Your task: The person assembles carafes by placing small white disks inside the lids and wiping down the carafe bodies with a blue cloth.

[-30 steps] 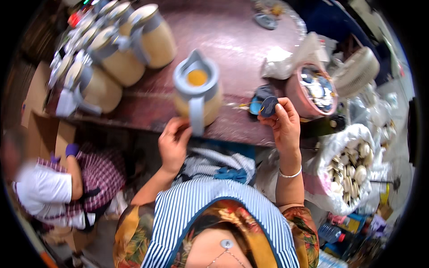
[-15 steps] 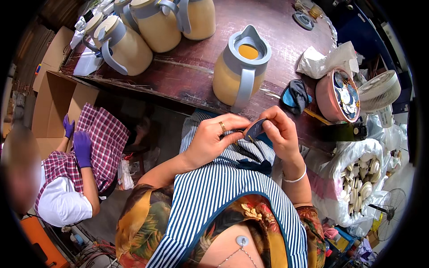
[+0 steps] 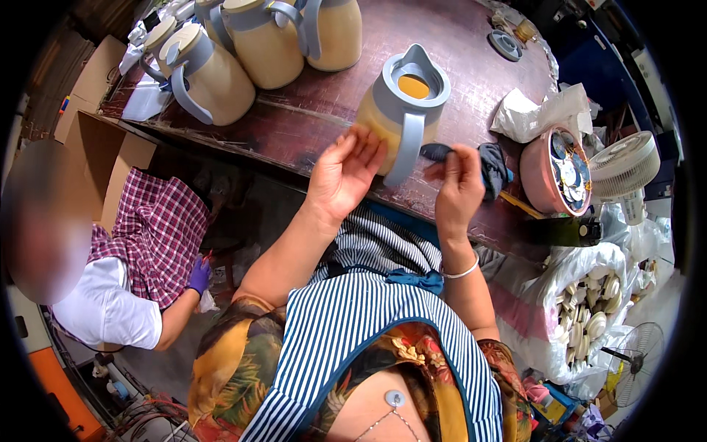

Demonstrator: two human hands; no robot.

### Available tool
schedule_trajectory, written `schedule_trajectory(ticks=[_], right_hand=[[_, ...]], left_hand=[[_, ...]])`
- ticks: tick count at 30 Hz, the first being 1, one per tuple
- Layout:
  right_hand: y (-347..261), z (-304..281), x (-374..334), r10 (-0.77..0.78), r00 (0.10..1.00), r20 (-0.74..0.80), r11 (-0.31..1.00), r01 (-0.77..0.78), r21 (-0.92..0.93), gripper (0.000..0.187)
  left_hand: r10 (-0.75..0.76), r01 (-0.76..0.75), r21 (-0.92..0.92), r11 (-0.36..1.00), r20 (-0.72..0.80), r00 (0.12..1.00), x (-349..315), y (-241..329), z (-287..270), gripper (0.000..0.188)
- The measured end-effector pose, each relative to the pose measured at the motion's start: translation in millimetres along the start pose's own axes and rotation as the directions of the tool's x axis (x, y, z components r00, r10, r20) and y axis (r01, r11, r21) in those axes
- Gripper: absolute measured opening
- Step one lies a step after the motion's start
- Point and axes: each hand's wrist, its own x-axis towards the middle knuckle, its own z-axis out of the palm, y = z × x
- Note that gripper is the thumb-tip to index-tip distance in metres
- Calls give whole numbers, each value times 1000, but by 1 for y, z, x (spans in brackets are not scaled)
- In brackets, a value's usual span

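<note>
The bare left forearm (image 3: pixel 283 254) slants up and rightward from the person's left side, reaching forward of the chest. At its end the bare left hand (image 3: pixel 342 173) is turned with its palm largely upward, its fingers (image 3: pixel 370 153) spread a little and loosely curved. The bare right forearm (image 3: pixel 469 291) rises more steeply, leaning slightly left. The bare right hand (image 3: pixel 458 191) has its fingers (image 3: pixel 466 158) bent inward in a pinch beside the thumb, tips pointing left. The two hands are apart, at similar height.
</note>
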Motion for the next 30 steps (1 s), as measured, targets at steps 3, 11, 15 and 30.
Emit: schedule_trajectory(ticks=[3, 11, 15, 30], right_hand=[[-53, -4, 26, -471, 879, 68, 865, 476, -159, 10], [-81, 10, 56, -614, 721, 320, 767, 642, 25, 32], [-55, 7, 63, -453, 733, 507, 859, 512, 27, 72], [-51, 38, 24, -648, 702, 296, 501, 685, -529, 28]], left_hand=[[195, -354, 322, 878, 436, 879, -3, -5, 51, 14], [191, -691, 685, 232, 665, 722, -8, -3, 75, 34], [-443, -819, 377, -434, 702, 558, -13, 49, 117, 18], [491, -463, 836, -294, 548, 678, -25, -9, 28, 37]])
